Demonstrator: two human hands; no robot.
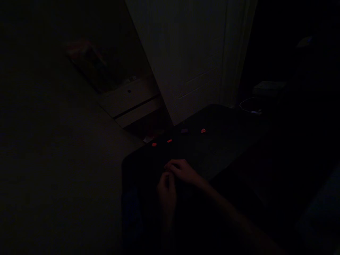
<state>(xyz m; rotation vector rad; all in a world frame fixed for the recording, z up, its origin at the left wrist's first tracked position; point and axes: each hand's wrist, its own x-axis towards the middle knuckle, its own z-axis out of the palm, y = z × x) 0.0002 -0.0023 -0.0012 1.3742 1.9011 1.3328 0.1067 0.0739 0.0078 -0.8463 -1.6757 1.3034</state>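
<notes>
The room is very dark, so detail is poor. My left hand (166, 193) is closed above the dark table (220, 145), its fingers curled and its fingertips meeting those of my right hand. My right hand (183, 171) is closed too, reaching across from the right with its fingers bent down at the same spot. Whatever is between the fingertips, if anything, is hidden. Beyond the hands lie a small red-orange piece (154, 144), a short red-orange bar (169, 141), a dark purple block (184, 131) and a round red-orange piece (203, 130).
A pale panelled door (191, 63) stands behind the table. To the left is a drawer unit (132, 97) with items on top. A thin white cable (245, 102) and a pale box-like object (269, 88) are at the back right. Something dark blue (131, 209) is at the table's left edge.
</notes>
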